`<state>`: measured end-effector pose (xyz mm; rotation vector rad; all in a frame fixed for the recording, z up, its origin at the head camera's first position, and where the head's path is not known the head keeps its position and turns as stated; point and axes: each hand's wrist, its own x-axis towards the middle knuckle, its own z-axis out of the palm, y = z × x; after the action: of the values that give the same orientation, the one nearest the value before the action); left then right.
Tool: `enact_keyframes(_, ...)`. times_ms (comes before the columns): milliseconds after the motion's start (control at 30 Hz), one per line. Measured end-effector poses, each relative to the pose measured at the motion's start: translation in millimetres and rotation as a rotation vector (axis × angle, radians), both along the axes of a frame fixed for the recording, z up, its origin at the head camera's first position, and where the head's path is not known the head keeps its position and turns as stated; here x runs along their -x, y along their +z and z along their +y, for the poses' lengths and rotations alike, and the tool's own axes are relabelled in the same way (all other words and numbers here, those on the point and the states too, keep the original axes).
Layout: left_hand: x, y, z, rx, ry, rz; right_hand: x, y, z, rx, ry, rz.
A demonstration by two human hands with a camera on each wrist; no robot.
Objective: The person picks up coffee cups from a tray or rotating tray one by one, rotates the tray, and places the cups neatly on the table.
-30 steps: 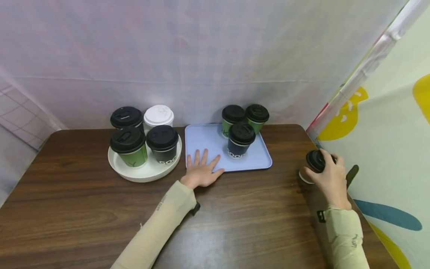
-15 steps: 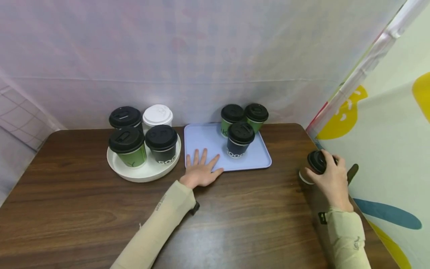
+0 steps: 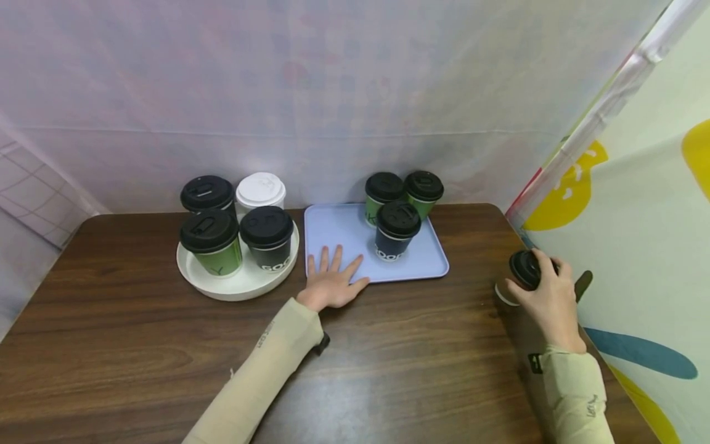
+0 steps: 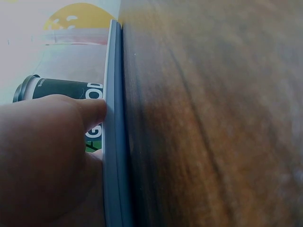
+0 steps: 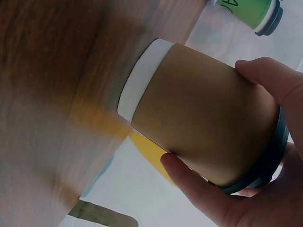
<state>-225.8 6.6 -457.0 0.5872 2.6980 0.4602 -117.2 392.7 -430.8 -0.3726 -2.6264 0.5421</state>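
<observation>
The left sleeve (image 3: 272,364) and the right sleeve (image 3: 574,388), both pale beige, reach in over the bare wood of the worktop (image 3: 410,370) nearest the person. Of the two hands, the left hand (image 3: 331,288) lies palm down with its fingers straight and spread, gripping nothing; it rests across the near edge of the blue tray (image 3: 341,228), thumb touching the rim. Well apart from it, by the worktop's right edge, the right hand (image 3: 548,299) grips the brown cup (image 5: 203,113) from above, fingers and thumb curled about its upper part and its black lid (image 3: 522,269). This cup is upright, its white base band down at the worktop; whether it touches the wood I cannot tell.

Ahead and to the right of the left hand, a dark cup (image 3: 391,242) stands on the blue tray, with two green cups (image 3: 374,213) close behind it; all three have black lids. To the left of that hand, just beside the blue tray, is the round tray (image 3: 230,295). On it a larger green cup (image 3: 223,259) and a black cup (image 3: 269,254) stand nearer, a black-lidded cup (image 3: 208,193) and a white cup (image 3: 261,190) behind. Beyond both hands hangs a pale cloth (image 3: 333,92).
</observation>
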Motion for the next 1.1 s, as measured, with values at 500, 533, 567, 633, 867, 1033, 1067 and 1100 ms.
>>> enact_keyframes(500,-0.2,0.8,-0.6,-0.008,0.006,-0.003,-3.4,-1.1,2.3,-0.017,0.003,0.002)
enact_keyframes(533,-0.2,0.8,-0.7,-0.007,0.006,-0.003,-3.6,-1.2,2.3,-0.017,0.006,0.003)
enact_keyframes(567,-0.1,0.7,-0.7,-0.006,0.006,-0.003,-3.7,-1.1,2.3,-0.015,0.007,0.003)
enact_keyframes(633,0.0,0.3,-0.7,-0.006,0.006,-0.002,-4.0,-1.1,2.4,-0.011,0.01,0.004)
enact_keyframes(867,0.1,-0.1,-0.7,-0.007,0.005,0.0,-4.8,-1.1,3.5,-0.008,0.012,0.006)
enact_keyframes(1033,0.1,-0.3,-0.5,-0.004,0.004,0.001,-5.8,0.6,5.0,-0.013,0.003,-0.026)
enact_keyframes(1067,0.0,-0.4,-0.3,-0.003,0.003,0.002,-6.2,1.2,5.3,-0.02,0.0,-0.032)
enact_keyframes(1100,-0.2,-0.5,0.0,-0.003,0.002,0.003,-7.0,2.0,5.1,-0.03,-0.007,-0.045)
